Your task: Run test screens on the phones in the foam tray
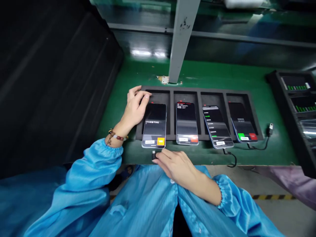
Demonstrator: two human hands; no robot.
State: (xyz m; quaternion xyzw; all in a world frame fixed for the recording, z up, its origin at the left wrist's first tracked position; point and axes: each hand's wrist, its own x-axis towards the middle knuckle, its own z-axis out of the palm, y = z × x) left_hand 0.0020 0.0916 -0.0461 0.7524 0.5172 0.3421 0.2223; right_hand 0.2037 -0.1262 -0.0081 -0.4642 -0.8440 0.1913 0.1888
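Observation:
Several phones lie in the slots of a black foam tray (170, 90) on a green bench. My left hand (134, 107) rests on the tray's left rim, fingers curled over the top corner of the leftmost phone (154, 125), whose screen shows white text and an orange button. My right hand (176, 164) is below that phone at the bench's front edge, fingers pinched on a small black cable plug (154, 154) just under the phone's bottom end. The plug and phone look slightly apart.
Three more phones (187, 122) (217, 126) (243, 126) lie to the right, two with cables. A loose black plug (270, 129) lies on the green bench (222, 75). A grey post (181, 39) stands behind; a black rack (298, 108) at right, a dark panel (54, 82) at left.

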